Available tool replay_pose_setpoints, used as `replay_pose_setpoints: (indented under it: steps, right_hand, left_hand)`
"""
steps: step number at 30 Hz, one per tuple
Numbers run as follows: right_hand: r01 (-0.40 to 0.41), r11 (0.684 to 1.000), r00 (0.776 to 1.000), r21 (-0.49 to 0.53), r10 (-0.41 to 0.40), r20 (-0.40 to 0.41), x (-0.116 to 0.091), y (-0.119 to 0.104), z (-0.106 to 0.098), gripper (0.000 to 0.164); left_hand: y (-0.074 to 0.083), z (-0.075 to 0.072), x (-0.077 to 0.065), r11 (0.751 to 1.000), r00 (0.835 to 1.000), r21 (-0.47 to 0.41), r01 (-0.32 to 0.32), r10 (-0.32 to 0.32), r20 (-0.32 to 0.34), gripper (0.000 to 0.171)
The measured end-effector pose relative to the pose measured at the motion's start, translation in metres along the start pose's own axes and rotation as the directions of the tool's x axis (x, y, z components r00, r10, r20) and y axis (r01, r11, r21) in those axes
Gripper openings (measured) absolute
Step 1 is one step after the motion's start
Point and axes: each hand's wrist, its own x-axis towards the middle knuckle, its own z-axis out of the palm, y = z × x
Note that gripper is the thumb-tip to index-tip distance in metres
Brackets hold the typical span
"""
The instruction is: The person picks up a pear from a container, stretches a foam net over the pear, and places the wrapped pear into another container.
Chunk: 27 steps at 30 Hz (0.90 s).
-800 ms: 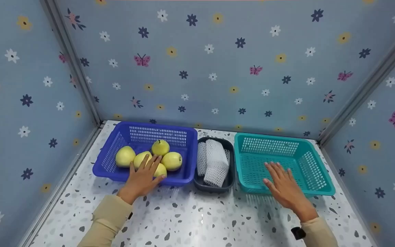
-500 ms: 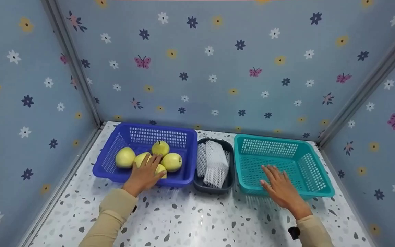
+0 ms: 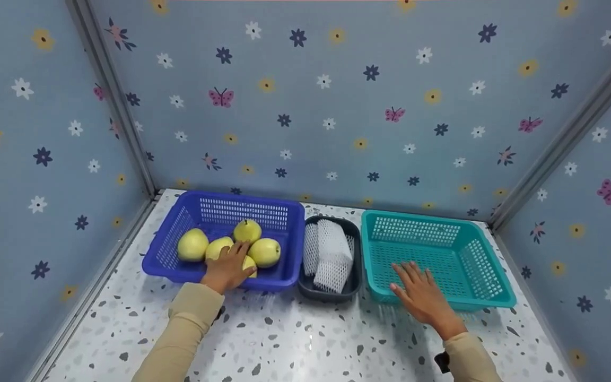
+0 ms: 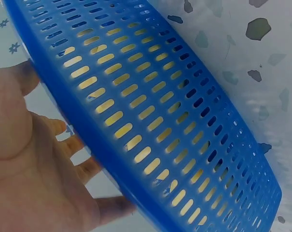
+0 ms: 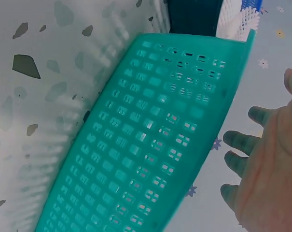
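Several yellow-green pears [image 3: 264, 252] lie in the blue-purple slotted basket [image 3: 297, 228] in the left half of the head view. My left hand [image 3: 226, 271] reaches over its front rim, fingers spread above the nearest pears and partly hiding the front pear [image 3: 251, 267]. In the left wrist view that palm [image 4: 34, 164] faces the camera, with the fingertips behind the rim; contact with a pear cannot be told. My right hand [image 3: 421, 297] hovers over the front rim of a teal basket [image 3: 380, 260], fingers spread, holding nothing.
Between the baskets stands a small dark grey tub [image 3: 326, 296] with white foam net sleeves [image 3: 333, 254] in it. All three rest on a white speckled tabletop [image 3: 284, 339]. A flower-patterned wall [image 3: 316, 106] rises behind, with side panels at left and right.
My left hand has shifted slightly right and lower over the front pears. My right hand has moved left and a little nearer to me. The baskets stay where they are.
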Motion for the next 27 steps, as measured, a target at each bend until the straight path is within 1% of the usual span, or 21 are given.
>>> replay_pose_setpoints:
  steps: [6, 12, 15, 18, 22, 24, 27]
  right_hand:
    - [0.006, 1.000, 1.000, -0.011, -0.006, 0.013, -0.001, 0.001, 0.008, 0.055]
    - [0.009, 1.000, 1.000, -0.017, -0.009, 0.013, -0.001, 0.003, 0.019, 0.055]
    - [0.000, 1.000, 1.000, -0.010, 0.000, 0.006, -0.001, 0.003, 0.023, 0.055]
    - [-0.008, 1.000, 1.000, -0.001, 0.008, -0.007, -0.001, 0.002, 0.026, 0.055]
    - [0.005, 1.000, 0.999, 0.003, -0.005, -0.032, -0.001, 0.003, 0.030, 0.053]
    - [0.006, 1.000, 0.999, -0.003, -0.006, -0.038, -0.001, 0.003, 0.031, 0.053]
    - [0.001, 1.000, 0.999, -0.005, -0.001, -0.044, -0.001, 0.004, 0.033, 0.052]
  left_hand:
    - [0.004, -0.003, 0.007, 1.000, 0.998, -0.005, 0.030, -0.030, 0.057, 0.068]
    - [0.006, -0.011, 0.014, 0.996, 0.988, -0.067, 0.060, -0.050, 0.144, 0.070]
    - [0.006, -0.012, 0.018, 0.995, 0.985, -0.080, 0.057, -0.043, 0.166, 0.068]
    - [0.006, -0.011, 0.021, 0.995, 0.983, -0.083, 0.046, -0.031, 0.178, 0.064]
    - [0.005, -0.007, 0.024, 0.995, 0.982, -0.091, 0.042, -0.024, 0.189, 0.059]
    - [0.005, -0.005, 0.025, 0.995, 0.983, -0.091, 0.033, -0.016, 0.183, 0.057]
    - [0.005, -0.002, 0.027, 0.995, 0.988, -0.098, 0.016, 0.000, 0.155, 0.055]
